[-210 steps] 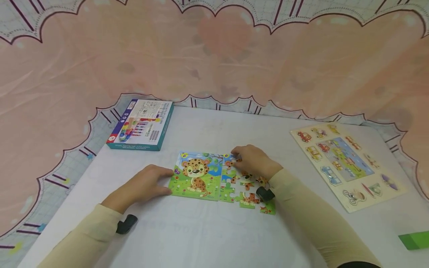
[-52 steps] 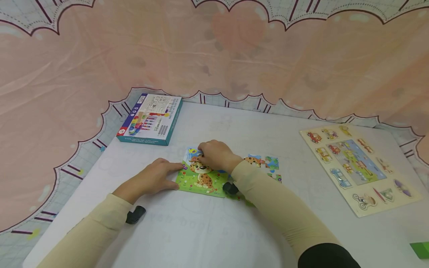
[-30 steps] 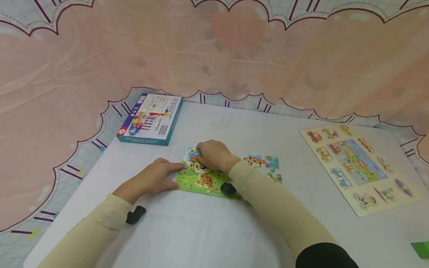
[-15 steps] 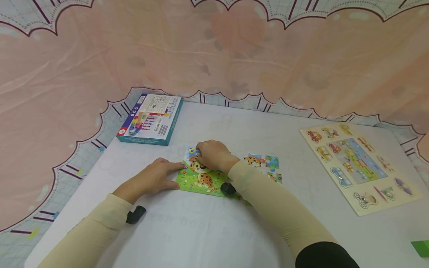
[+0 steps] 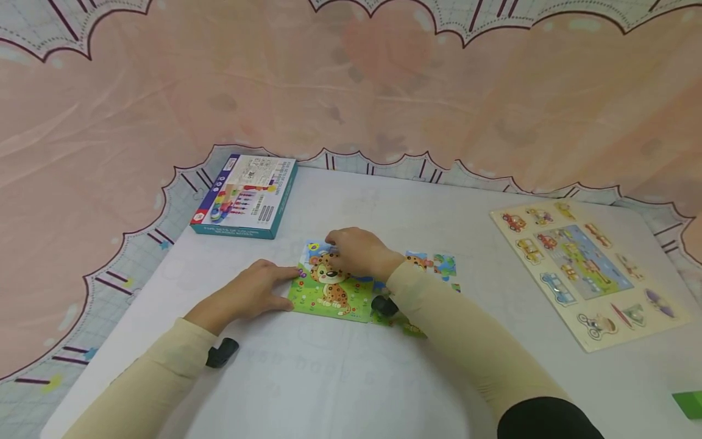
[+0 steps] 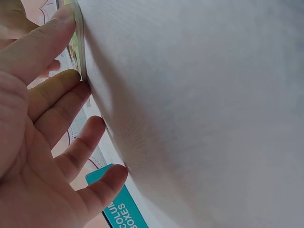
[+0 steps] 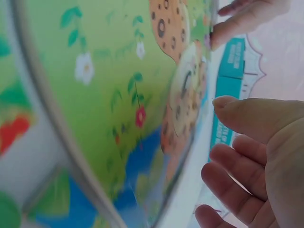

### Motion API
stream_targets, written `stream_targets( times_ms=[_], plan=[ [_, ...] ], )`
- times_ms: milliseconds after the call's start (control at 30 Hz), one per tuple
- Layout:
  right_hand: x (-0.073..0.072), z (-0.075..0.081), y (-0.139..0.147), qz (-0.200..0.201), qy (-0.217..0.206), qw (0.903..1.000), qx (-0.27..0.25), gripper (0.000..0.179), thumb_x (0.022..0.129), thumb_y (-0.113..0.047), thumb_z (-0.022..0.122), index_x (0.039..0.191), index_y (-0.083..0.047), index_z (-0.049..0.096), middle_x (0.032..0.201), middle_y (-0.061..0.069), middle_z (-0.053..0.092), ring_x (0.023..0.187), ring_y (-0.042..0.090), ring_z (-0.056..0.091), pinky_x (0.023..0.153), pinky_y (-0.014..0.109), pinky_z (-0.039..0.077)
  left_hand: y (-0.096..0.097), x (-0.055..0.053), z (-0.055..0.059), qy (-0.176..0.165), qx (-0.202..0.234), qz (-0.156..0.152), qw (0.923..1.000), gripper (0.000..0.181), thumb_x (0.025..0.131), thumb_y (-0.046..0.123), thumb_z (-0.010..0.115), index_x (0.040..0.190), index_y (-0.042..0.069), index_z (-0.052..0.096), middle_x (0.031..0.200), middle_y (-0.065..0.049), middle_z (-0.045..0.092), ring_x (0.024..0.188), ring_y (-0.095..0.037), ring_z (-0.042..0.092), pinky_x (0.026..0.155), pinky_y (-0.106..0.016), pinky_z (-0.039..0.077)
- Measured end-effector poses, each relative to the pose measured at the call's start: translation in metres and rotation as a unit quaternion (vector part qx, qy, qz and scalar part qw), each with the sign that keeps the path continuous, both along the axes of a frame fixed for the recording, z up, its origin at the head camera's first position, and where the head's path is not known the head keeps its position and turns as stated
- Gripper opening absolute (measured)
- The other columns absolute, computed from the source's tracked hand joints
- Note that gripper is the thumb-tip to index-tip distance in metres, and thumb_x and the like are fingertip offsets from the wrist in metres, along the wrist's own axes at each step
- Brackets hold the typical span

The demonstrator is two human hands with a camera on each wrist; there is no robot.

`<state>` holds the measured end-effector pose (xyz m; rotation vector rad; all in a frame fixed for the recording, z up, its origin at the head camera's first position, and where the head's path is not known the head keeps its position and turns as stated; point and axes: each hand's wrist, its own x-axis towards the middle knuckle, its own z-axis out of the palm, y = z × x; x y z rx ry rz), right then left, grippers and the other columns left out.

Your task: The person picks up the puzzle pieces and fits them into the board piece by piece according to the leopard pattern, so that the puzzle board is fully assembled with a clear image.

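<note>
Puzzle pieces [image 5: 445,265] lie right of the picture board [image 5: 329,299], a box [image 5: 245,195] behind it to the left.

White-topped table [image 5: 307,390], teal-edged box [image 5: 244,195] at back left, leopard picture [image 5: 331,297] near middle, puzzle pieces [image 5: 445,265] beside it, vehicle board [image 5: 587,262] and green block [image 5: 688,405] at right

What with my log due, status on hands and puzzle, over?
Left hand touching leopard picture at left edge. Right hand over picture's top, no piece visible in it. Loose pieces right of picture, partly hidden by right sleeve.
</note>
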<state>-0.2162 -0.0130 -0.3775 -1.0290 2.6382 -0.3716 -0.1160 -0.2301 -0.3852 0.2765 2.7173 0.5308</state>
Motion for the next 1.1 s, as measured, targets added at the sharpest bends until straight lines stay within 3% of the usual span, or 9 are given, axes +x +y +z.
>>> stream_targets(
  times_ms=[533,1100],
  plan=[
    [0.007,0.015,0.050,-0.009,-0.003,0.9996,-0.028,0.049,0.098,-0.034,0.066,0.138,-0.006,0.059,0.138,0.010,0.060,0.125,0.028,0.056,0.105,0.043,0.045,0.001,0.000,-0.002,0.000,0.003,0.003,1.0000,0.067,0.083,0.026,0.083,0.144,0.014,0.058,0.136,-0.012,0.058,0.126,-0.036,0.044,0.104,-0.056,0.042],
    [0.004,0.006,0.100,-0.058,-0.009,0.9976,-0.037,0.046,0.097,-0.025,0.065,0.137,-0.003,0.059,0.138,0.013,0.059,0.130,0.032,0.051,0.109,0.047,0.040,0.002,0.000,-0.001,0.000,-0.002,0.003,1.0000,0.067,0.083,0.027,0.083,0.144,0.015,0.057,0.135,-0.013,0.058,0.125,-0.035,0.045,0.103,-0.055,0.043]
  ],
)
